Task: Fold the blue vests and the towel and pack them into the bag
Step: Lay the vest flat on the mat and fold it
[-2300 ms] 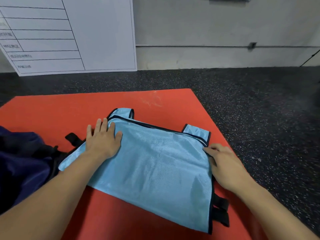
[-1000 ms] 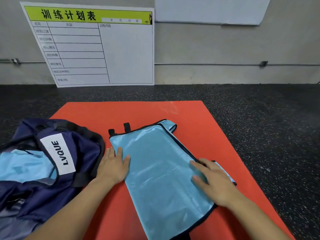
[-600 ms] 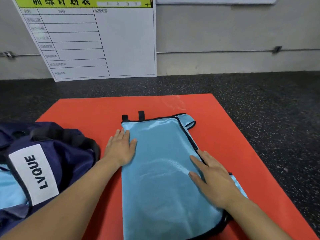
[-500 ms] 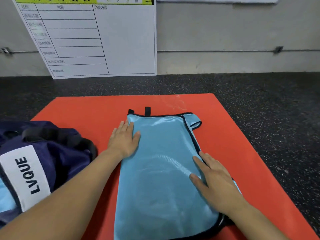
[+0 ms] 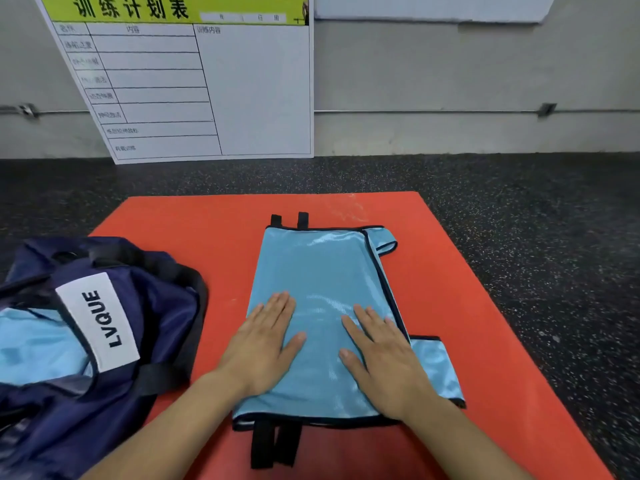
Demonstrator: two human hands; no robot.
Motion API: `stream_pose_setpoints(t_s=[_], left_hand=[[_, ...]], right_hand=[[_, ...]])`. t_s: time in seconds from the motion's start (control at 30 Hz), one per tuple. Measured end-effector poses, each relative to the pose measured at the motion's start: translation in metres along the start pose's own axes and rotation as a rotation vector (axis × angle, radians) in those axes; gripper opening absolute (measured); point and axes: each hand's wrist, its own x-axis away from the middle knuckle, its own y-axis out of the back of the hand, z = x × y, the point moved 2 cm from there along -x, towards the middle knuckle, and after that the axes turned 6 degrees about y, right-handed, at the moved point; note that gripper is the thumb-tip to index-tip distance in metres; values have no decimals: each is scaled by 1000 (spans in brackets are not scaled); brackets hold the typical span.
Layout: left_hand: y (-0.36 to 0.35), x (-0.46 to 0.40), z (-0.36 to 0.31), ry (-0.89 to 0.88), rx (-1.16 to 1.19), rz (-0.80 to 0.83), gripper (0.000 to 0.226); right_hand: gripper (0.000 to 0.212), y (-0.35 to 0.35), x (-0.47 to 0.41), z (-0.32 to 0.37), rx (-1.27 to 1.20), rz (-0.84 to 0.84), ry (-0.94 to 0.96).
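A light blue vest [image 5: 318,265] with black trim lies folded into a long strip on the orange mat [image 5: 450,271], black straps sticking out at its far and near ends. My left hand [image 5: 266,337] lies flat on the vest's near left part, fingers straight. My right hand [image 5: 384,355] presses flat on its near right part, beside the black-edged fold. A navy bag [image 5: 145,306] with a white LVQUE label sits open to the left, with light blue fabric [image 5: 31,344] inside it.
A white planning board [image 5: 194,81] with a green header leans on the grey wall behind the mat. Dark speckled floor [image 5: 536,220] surrounds the mat. The bag overlaps the mat's left edge.
The vest has gone from a wide sheet to a narrow folded strip. Both hands slid toward me along it and now lie side by side on its near half.
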Motion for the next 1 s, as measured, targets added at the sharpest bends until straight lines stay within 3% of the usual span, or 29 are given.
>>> stream_pose_setpoints(t_s=[0.13,0.3,0.5,0.63,0.7,0.83,1.0], left_hand=[[4,27,16,-40,-33,35,108],[14,83,16,-195,28,94,85],[17,132,17,-236,26,96,74],[14,152,20,-210,33,88,65],[10,154,23,-194,87,42,63],[11,153,33,-131,299,-121,64],[19,142,34,-147,378,-240,63]], right_hand=[[98,10,20,-14,-15,-9,-42],[85,25,57,-13,14,116,79],[72,29,98,-17,11,170,159],[83,29,106,-18,-37,169,178],[87,29,105,-20,-99,153,174],[49,29,103,-24,-237,82,144],[38,31,104,-35,-277,-50,138]])
